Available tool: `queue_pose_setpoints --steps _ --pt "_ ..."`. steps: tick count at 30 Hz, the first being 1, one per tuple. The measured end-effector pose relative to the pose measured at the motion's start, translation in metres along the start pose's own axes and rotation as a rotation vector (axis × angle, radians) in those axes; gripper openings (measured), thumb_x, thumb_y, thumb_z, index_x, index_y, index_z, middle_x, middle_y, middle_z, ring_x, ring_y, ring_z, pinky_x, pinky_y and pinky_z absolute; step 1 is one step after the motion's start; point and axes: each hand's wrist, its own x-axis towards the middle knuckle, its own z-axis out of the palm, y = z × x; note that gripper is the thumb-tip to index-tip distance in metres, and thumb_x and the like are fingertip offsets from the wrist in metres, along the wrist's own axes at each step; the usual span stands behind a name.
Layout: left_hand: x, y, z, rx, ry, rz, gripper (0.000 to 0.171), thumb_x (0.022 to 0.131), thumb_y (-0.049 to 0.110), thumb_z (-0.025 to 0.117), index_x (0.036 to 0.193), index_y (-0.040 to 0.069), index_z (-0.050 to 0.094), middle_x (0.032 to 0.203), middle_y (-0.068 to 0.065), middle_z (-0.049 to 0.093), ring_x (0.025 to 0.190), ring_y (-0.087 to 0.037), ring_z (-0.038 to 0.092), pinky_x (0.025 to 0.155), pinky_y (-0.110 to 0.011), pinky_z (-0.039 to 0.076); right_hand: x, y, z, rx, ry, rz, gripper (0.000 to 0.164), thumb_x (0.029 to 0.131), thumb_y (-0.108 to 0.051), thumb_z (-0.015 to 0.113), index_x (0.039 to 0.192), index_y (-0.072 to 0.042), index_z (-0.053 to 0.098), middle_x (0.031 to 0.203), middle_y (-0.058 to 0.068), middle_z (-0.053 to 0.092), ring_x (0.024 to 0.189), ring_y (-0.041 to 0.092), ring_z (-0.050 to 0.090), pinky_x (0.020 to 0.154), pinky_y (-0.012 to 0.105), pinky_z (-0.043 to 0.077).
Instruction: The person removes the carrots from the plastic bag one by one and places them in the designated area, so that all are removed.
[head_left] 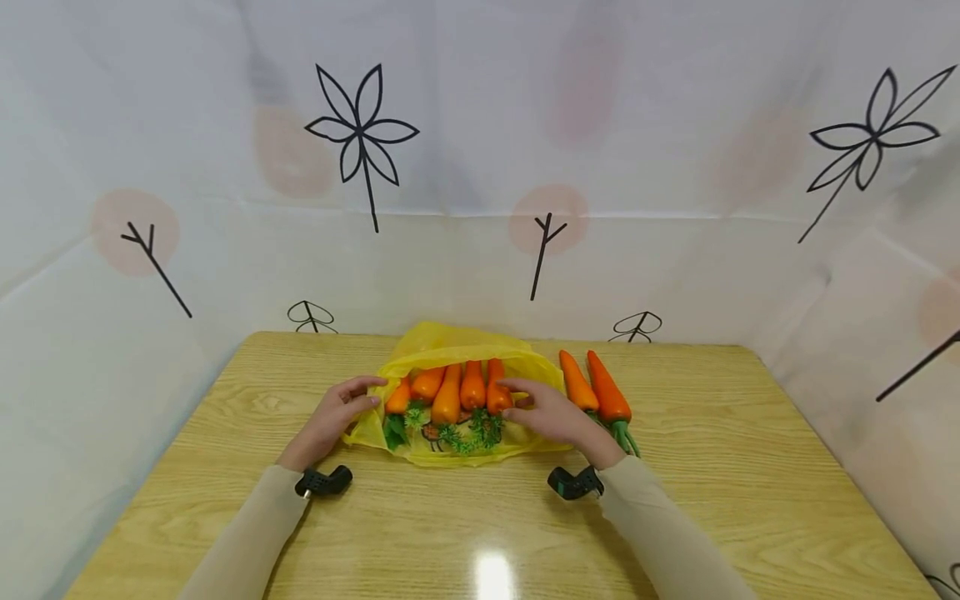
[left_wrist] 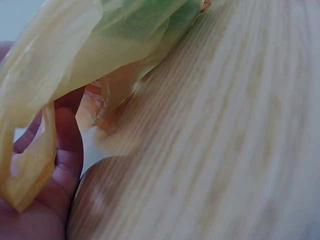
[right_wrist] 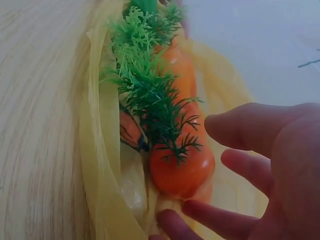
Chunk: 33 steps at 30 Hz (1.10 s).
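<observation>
A yellow plastic bag lies on the table with its mouth spread wide. Several orange toy carrots with green tops sit side by side inside it. At the bag's left edge is my left hand, thumb and fingers apart; the left wrist view shows a loop of the yellow bag hanging across the palm, with some fingertips hidden behind the plastic. My right hand reaches over the bag's right side, its fingers spread around the rightmost carrot. Whether those fingertips touch it I cannot tell.
Two more carrots lie on the wooden table just right of the bag, close to my right wrist. A white patterned cloth hangs behind the table and along both sides.
</observation>
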Motion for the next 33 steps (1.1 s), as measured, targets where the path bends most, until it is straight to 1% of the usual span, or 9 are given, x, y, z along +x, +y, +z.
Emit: queue_pose_setpoints --steps 3,7,11,16,19,22,26,30,33 --pt "-0.001 0.002 0.0 -0.004 -0.001 -0.003 0.038 0.1 0.018 0.062 0.133 -0.001 0.06 0.095 -0.007 0.051 0.083 -0.018 0.041 0.072 -0.027 0.041 0.004 0.0 0.002 -0.047 0.002 0.028 0.056 0.098 -0.023 0.065 0.15 -0.016 0.047 0.143 0.015 0.051 0.093 0.029 0.063 0.067 0.037 0.052" --pt "0.0 0.002 0.001 -0.007 -0.004 -0.01 0.038 0.101 0.019 0.062 0.133 0.0 0.06 0.093 -0.009 0.051 0.083 -0.017 0.041 0.072 -0.026 0.041 0.01 0.0 0.006 -0.129 -0.001 0.037 0.058 0.097 -0.025 0.065 0.151 -0.017 0.045 0.14 0.017 0.053 0.056 0.017 0.046 0.053 0.031 0.038" --pt "0.001 0.001 0.001 -0.009 -0.01 -0.008 0.039 0.101 0.019 0.061 0.134 0.0 0.059 0.116 -0.016 0.057 0.093 -0.016 0.046 0.078 -0.024 0.044 0.012 -0.001 0.006 -0.166 -0.028 0.013 0.057 0.099 -0.022 0.064 0.151 -0.017 0.045 0.138 0.016 0.056 0.049 0.012 0.039 0.051 0.03 0.037" --pt "0.001 0.0 0.001 -0.012 -0.011 -0.002 0.039 0.101 0.019 0.062 0.134 -0.001 0.059 0.142 -0.02 0.048 0.109 -0.016 0.048 0.086 -0.022 0.045 0.012 -0.002 0.004 -0.115 -0.063 0.044 0.049 0.1 -0.017 0.061 0.148 -0.022 0.05 0.133 0.015 0.058 0.045 0.012 0.033 0.048 0.028 0.036" --pt "0.0 -0.001 0.0 -0.001 -0.007 0.002 0.038 0.1 0.018 0.062 0.133 -0.001 0.06 0.134 -0.02 0.052 0.102 -0.016 0.048 0.081 -0.022 0.045 0.011 -0.001 0.004 -0.081 -0.076 0.041 0.044 0.101 -0.013 0.059 0.144 -0.02 0.054 0.111 0.015 0.065 0.043 0.012 0.031 0.046 0.027 0.034" --pt "-0.001 -0.002 0.0 0.012 -0.005 0.012 0.038 0.101 0.018 0.061 0.133 -0.001 0.06 0.119 -0.019 0.055 0.089 -0.016 0.046 0.074 -0.024 0.044 0.011 0.0 0.005 -0.062 -0.073 0.015 0.041 0.101 -0.01 0.058 0.141 -0.018 0.057 0.104 0.015 0.064 0.042 0.011 0.029 0.045 0.026 0.033" --pt "-0.001 -0.004 0.0 0.009 -0.007 0.02 0.038 0.101 0.019 0.061 0.133 -0.001 0.06 0.117 -0.017 0.056 0.086 -0.015 0.046 0.072 -0.024 0.044 0.011 0.002 0.007 -0.054 -0.055 0.006 0.039 0.1 -0.01 0.06 0.139 -0.016 0.058 0.138 0.018 0.053 0.048 0.013 0.032 0.049 0.028 0.033" --pt "0.0 -0.004 0.0 0.012 -0.01 0.016 0.038 0.1 0.019 0.062 0.133 0.0 0.06 0.12 -0.014 0.057 0.089 -0.015 0.046 0.074 -0.024 0.045 0.012 0.004 0.008 -0.058 -0.034 0.008 0.039 0.098 -0.011 0.064 0.136 -0.017 0.06 0.143 0.017 0.049 0.073 0.019 0.048 0.059 0.033 0.038" --pt "0.0 -0.003 0.001 0.012 -0.006 0.012 0.037 0.1 0.019 0.062 0.133 0.001 0.061 0.11 -0.011 0.056 0.087 -0.015 0.045 0.074 -0.024 0.044 0.012 0.005 0.009 -0.04 -0.017 0.018 0.038 0.097 -0.01 0.065 0.134 -0.017 0.06 0.144 0.016 0.048 0.085 0.022 0.051 0.064 0.035 0.04"
